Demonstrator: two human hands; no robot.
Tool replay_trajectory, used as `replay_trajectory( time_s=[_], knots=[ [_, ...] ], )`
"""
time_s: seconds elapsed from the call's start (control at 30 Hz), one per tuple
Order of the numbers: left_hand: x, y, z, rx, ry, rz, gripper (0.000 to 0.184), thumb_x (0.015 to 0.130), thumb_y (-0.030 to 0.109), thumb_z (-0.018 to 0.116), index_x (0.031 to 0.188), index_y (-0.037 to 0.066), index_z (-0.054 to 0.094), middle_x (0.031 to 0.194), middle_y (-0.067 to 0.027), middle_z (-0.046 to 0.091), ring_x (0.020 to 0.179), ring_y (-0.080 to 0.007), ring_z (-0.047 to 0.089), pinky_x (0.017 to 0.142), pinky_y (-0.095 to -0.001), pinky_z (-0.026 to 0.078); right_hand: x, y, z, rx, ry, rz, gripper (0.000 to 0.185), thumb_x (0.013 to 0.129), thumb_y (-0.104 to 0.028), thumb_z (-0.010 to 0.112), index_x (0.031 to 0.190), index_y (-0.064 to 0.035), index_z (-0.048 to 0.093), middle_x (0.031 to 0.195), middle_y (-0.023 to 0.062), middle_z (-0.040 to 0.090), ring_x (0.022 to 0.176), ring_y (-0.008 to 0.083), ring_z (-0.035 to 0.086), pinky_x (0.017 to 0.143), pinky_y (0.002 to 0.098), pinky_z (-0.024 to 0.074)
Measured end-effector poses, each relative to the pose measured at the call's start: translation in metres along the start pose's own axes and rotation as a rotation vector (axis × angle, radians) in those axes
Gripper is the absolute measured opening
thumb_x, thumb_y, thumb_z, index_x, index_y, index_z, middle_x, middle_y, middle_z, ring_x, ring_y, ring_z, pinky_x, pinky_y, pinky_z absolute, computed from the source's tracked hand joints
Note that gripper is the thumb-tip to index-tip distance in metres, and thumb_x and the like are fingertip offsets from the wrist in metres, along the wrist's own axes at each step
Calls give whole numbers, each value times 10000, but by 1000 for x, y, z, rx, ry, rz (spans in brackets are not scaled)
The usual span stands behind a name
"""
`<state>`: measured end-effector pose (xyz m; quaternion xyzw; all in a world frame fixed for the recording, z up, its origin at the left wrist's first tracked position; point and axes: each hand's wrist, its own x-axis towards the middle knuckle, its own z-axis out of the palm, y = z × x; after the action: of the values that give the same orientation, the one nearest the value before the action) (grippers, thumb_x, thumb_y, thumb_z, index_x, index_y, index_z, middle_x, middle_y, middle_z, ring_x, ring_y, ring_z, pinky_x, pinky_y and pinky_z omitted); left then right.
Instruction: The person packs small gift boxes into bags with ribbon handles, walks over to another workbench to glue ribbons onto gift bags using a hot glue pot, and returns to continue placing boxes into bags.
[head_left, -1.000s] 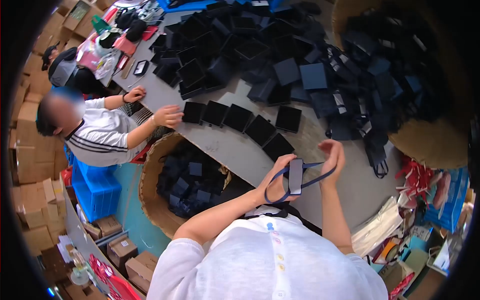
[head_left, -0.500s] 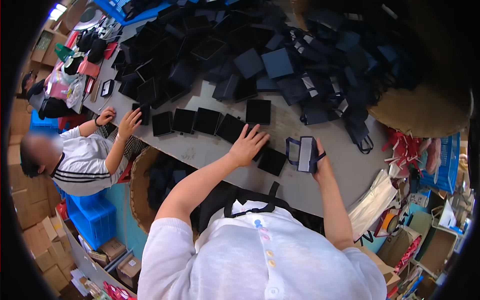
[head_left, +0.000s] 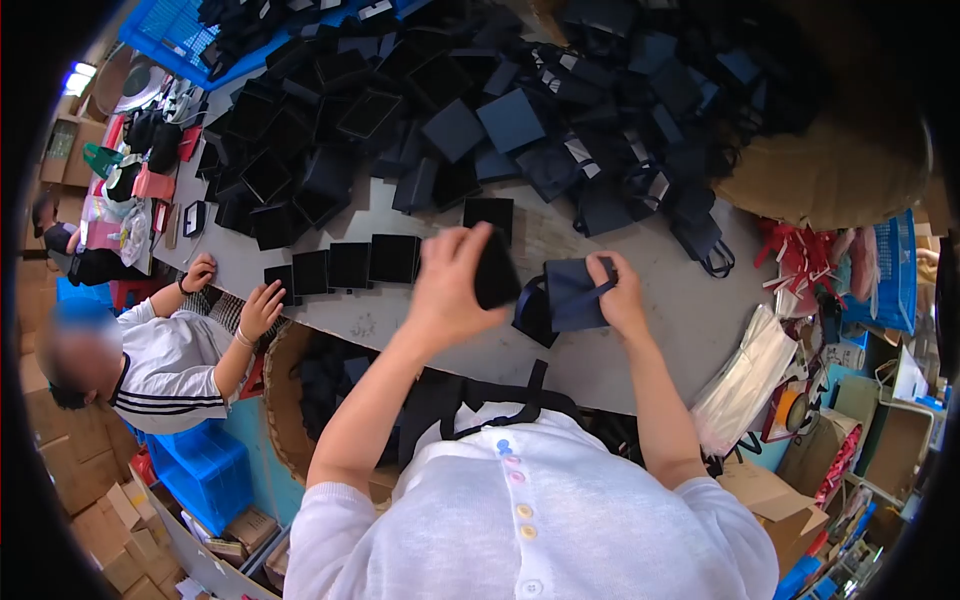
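Observation:
My left hand (head_left: 450, 292) is closed around a black open box (head_left: 496, 270), lifted off the table and tilted, slightly blurred. Just to its right, my right hand (head_left: 622, 298) grips a small navy gift bag (head_left: 576, 292) by its edge near the handle, with its flat side turned up. Partly under the bag lies another black box (head_left: 536, 322). Behind my left hand sits a black box (head_left: 488, 214) on the table. A row of black boxes (head_left: 393, 258) runs off to the left.
A large heap of black boxes (head_left: 330, 180) and navy bags (head_left: 610, 205) covers the back of the grey table (head_left: 660, 350). At the left sits a co-worker (head_left: 180, 360), one hand by the row's end. Clear plastic sleeves (head_left: 745, 370) lie at the right edge.
My left hand has picked up a black box from the row and brought it beside the bag. My right hand has turned the bag, so its pale opening no longer faces up.

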<state>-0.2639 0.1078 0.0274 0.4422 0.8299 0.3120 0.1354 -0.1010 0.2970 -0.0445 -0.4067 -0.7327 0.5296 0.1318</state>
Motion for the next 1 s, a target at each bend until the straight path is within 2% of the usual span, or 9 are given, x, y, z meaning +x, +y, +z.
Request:
replay_trajectory(
  time_s=[0.13, 0.4, 0.6, 0.67, 0.7, 0.73, 0.87, 0.93, 1.0],
  knots=[
    [-7, 3, -27, 35, 23, 11, 910, 493, 131, 795, 1311, 29, 409, 1192, -160, 423, 1082, -359, 396, 937, -414, 410, 1, 6, -3, -9, 133, -29, 315, 868, -344, 621, 968, -46, 634, 735, 99, 610, 670, 206, 561, 655, 295, 455],
    [-9, 20, 12, -5, -87, 94, 867, 512, 170, 770, 1298, 27, 431, 1181, -148, 424, 1056, -346, 407, 926, -403, 414, -3, -22, 4, 444, -166, 242, 290, 904, -313, 595, 975, -33, 620, 831, 11, 583, 759, 102, 506, 681, 240, 416],
    [-16, 9, 21, 114, -275, 81, 926, 493, 217, 813, 1309, 29, 416, 1220, -136, 414, 1082, -333, 423, 892, -404, 444, -6, -25, 16, 328, -188, 159, 252, 915, -272, 585, 980, -29, 606, 810, 7, 579, 770, 90, 507, 684, 227, 413],
    [-18, 1, 20, -333, -7, 150, 949, 536, 264, 817, 1347, 29, 382, 1266, -138, 396, 1163, -311, 399, 951, -395, 409, -8, -26, 16, 337, -213, 164, 240, 926, -261, 569, 974, -27, 589, 825, 23, 585, 784, 111, 514, 703, 246, 423],
    [-20, 1, 25, -684, 47, -95, 878, 644, 265, 774, 1378, 39, 350, 1317, -147, 369, 1218, -296, 381, 1007, -377, 355, -10, -22, 27, 316, -220, 100, 217, 926, -234, 562, 977, -23, 575, 833, 38, 589, 800, 141, 525, 721, 271, 431],
    [-18, -4, 39, -754, 214, -92, 732, 729, 222, 711, 1362, 43, 389, 1322, -155, 375, 1203, -301, 410, 1021, -369, 331, -14, -19, 40, 295, -222, 37, 196, 926, -207, 556, 979, -18, 561, 841, 54, 593, 817, 172, 537, 739, 295, 439],
    [-29, -1, 46, -481, 253, -143, 411, 787, 162, 650, 1173, 38, 582, 1229, -165, 499, 1132, -304, 502, 958, -359, 392, -32, -20, 79, 239, -402, -252, 353, 875, -180, 591, 1182, -59, 466, 1050, 112, 545, 1004, 193, 522, 870, 305, 422],
    [-55, -28, 22, -494, 175, -159, 254, 753, 78, 670, 997, 9, 645, 1086, -150, 584, 1020, -286, 571, 883, -342, 442, -25, -53, 53, 240, -972, -274, 583, 803, -175, 645, 1317, -87, 384, 1136, 124, 528, 1084, 206, 501, 927, 325, 413],
    [-98, -65, -12, -305, -97, -288, 284, 755, 116, 686, 1017, 15, 637, 1115, -163, 579, 1041, -319, 549, 899, -358, 442, 32, -57, 27, -106, -989, -852, 574, 693, -136, 655, 1245, -64, 514, 1185, 140, 538, 1158, 259, 488, 967, 383, 414]
  ],
)
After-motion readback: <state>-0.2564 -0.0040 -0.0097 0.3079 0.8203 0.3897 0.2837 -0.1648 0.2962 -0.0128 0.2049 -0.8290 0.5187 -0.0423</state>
